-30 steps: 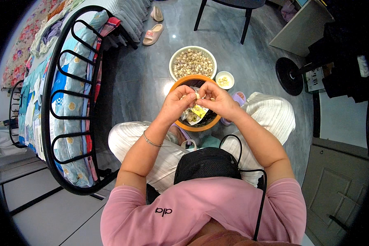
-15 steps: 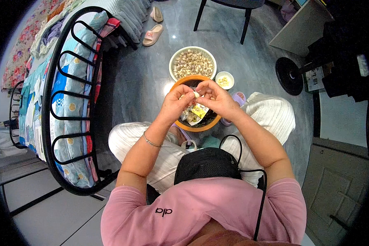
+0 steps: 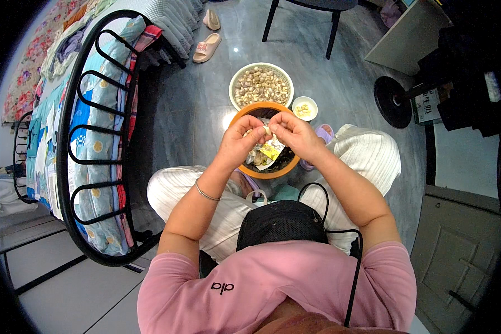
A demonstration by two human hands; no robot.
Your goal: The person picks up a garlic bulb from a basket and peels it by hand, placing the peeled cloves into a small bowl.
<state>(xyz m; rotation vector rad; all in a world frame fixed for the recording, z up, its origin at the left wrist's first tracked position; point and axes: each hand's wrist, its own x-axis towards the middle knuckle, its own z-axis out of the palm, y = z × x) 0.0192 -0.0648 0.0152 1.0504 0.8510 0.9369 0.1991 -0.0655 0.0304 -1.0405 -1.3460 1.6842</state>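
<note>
Fingertips of the left hand (image 3: pixel 242 139) and the right hand (image 3: pixel 296 136) are closing on 1 small pale piece (image 3: pixel 267 130), pinching it between them. The left thumb and forefinger are pressing from the left and the right ones from the right, so the piece is lying in the middle, touching both hands, with neither clearly nearer. Which way its long axis is running I cannot tell; the fingers are covering too much of it. Whether the curled fingers behind the pinch are gripping anything more, I cannot tell either.

The piece is hanging above the opening of the orange-rimmed bin (image 3: pixel 268 176), nearer its far side than its near side. Below the hands, a yellow-and-white packet (image 3: pixel 271 151) is resting inside the bin. Straight ahead, just past the far rim, a pale basin (image 3: pixel 232 86) is holding many brown and cream pieces (image 3: pixel 261 88). A small white bowl (image 3: pixel 313 113) is standing ahead and to the right, just beside the basin, with a few yellowish pieces (image 3: pixel 303 110) inside; of the 2 hands, the right is sitting nearer to that bowl.
</note>
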